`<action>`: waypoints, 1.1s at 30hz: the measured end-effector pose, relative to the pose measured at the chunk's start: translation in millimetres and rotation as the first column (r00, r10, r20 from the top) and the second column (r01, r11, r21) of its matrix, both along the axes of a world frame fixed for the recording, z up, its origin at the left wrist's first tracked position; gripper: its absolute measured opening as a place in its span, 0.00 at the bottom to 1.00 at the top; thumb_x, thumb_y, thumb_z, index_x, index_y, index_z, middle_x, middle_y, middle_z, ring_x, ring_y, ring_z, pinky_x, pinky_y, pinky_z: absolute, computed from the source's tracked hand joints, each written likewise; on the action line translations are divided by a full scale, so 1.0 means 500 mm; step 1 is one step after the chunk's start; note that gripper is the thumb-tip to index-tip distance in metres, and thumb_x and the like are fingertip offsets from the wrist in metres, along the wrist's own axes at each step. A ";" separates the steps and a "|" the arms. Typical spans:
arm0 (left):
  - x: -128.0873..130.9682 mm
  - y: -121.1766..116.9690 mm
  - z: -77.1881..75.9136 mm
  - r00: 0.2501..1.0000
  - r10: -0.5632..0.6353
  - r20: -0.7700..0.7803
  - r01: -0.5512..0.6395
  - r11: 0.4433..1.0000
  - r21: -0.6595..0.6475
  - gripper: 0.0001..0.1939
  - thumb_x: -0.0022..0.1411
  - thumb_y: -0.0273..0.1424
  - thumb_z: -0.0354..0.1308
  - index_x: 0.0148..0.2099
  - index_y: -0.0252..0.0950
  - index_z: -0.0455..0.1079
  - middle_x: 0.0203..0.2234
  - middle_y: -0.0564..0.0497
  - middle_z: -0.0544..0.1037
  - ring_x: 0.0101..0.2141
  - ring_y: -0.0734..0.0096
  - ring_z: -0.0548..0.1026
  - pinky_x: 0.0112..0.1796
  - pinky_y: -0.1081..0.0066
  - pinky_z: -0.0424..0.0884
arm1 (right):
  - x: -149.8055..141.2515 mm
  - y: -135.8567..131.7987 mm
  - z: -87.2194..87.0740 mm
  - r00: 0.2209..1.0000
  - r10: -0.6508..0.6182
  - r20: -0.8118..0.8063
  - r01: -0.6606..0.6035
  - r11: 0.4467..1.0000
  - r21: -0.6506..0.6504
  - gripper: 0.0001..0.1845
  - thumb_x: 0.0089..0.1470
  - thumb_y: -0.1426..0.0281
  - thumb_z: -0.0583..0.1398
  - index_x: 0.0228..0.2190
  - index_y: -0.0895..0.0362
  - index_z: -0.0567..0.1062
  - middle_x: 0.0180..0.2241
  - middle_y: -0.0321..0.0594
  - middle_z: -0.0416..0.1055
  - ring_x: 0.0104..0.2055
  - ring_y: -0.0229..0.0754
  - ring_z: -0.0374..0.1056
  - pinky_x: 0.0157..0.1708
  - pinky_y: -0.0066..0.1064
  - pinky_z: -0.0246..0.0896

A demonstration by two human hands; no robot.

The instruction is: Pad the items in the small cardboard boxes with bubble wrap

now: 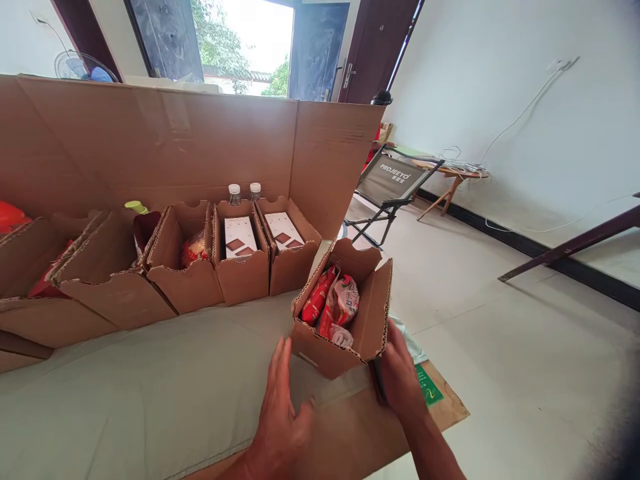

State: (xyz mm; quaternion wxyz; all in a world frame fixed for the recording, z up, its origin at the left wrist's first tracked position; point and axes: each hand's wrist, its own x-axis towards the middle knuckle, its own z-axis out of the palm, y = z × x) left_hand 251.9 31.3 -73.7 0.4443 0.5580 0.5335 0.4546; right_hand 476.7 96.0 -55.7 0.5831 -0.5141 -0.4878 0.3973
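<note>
A small open cardboard box [320, 353] stands at the right end of the table, holding red snack packets [336, 303]. My left hand [279, 407] lies just left of the box's front face, fingers stretched out and apart, touching or nearly touching it. My right hand [400, 377] presses against the box's right side with fingers together; whether it grips the wall I cannot tell. A dark thin object shows at that hand's inner edge.
A row of similar cardboard boxes [240, 267] lines the back of the table, holding bottles [235, 194], white cartons and snacks. A tall cardboard sheet [175, 140] stands behind them. A folding chair [390, 187] and a small wooden table [450, 175] stand on the floor at right.
</note>
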 end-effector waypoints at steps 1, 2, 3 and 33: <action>0.003 0.007 0.003 1.000 -0.002 0.020 0.002 1.000 -0.008 0.46 0.56 0.26 0.54 0.75 0.33 0.42 0.74 0.41 0.46 0.72 0.50 0.43 0.70 0.49 0.45 | -0.006 -0.027 -0.013 0.999 0.041 0.028 -0.040 0.999 -0.024 0.40 0.55 0.45 0.63 0.63 0.48 0.65 0.65 0.46 0.63 0.67 0.59 0.59 0.61 0.52 0.61; 0.006 0.013 0.005 0.999 0.001 0.038 -0.001 1.000 -0.012 0.46 0.56 0.26 0.54 0.75 0.34 0.41 0.74 0.41 0.46 0.72 0.51 0.43 0.70 0.50 0.46 | -0.015 -0.051 -0.023 0.994 0.074 0.074 -0.071 0.996 -0.051 0.42 0.52 0.46 0.65 0.63 0.49 0.65 0.65 0.48 0.64 0.65 0.59 0.61 0.60 0.52 0.62; 0.010 0.018 0.006 0.999 0.005 0.047 -0.004 1.000 -0.017 0.46 0.56 0.26 0.54 0.75 0.34 0.41 0.74 0.42 0.46 0.72 0.51 0.43 0.70 0.51 0.47 | -0.029 -0.069 -0.031 0.987 0.094 0.133 -0.084 0.994 -0.077 0.43 0.51 0.47 0.67 0.62 0.50 0.65 0.63 0.50 0.65 0.63 0.60 0.63 0.58 0.51 0.64; -0.070 -0.018 -0.164 0.821 0.168 -0.546 0.224 0.785 0.578 0.33 0.57 0.17 0.49 0.65 0.36 0.63 0.68 0.37 0.60 0.68 0.52 0.60 0.57 0.54 0.73 | 0.071 0.360 0.017 0.959 0.231 0.162 -0.231 0.973 -0.023 0.29 0.46 0.63 0.64 0.52 0.51 0.74 0.54 0.40 0.75 0.58 0.52 0.68 0.62 0.49 0.59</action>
